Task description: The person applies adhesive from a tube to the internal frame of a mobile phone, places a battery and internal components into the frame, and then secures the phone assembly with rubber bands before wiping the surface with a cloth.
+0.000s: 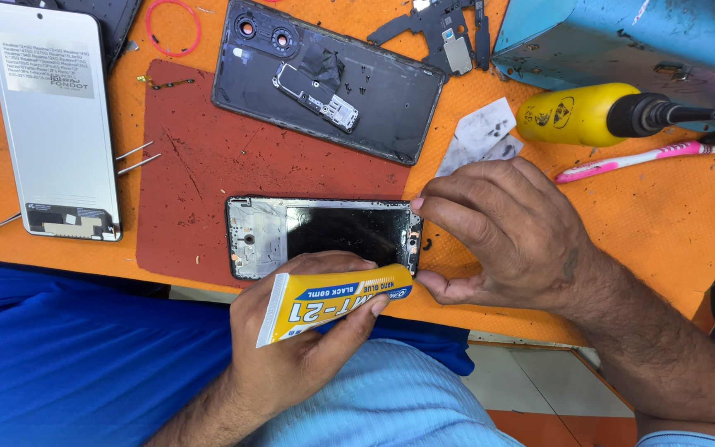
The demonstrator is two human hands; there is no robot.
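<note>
Left hand (308, 331): fingers wrapped tight round a yellow glue tube (333, 302), held level just below the phone frame (324, 233). Right hand (498, 240): fingertips pinched together at the tube's nozzle end, beside the frame's right edge. Frame lies on a red mat (192, 165). Above it: dark back cover (374, 108). Far left: white display panel (47, 124).

Left hand (291, 331) grips yellow glue tube (333, 300); right hand (502, 236) touches phone frame (324, 234).
</note>
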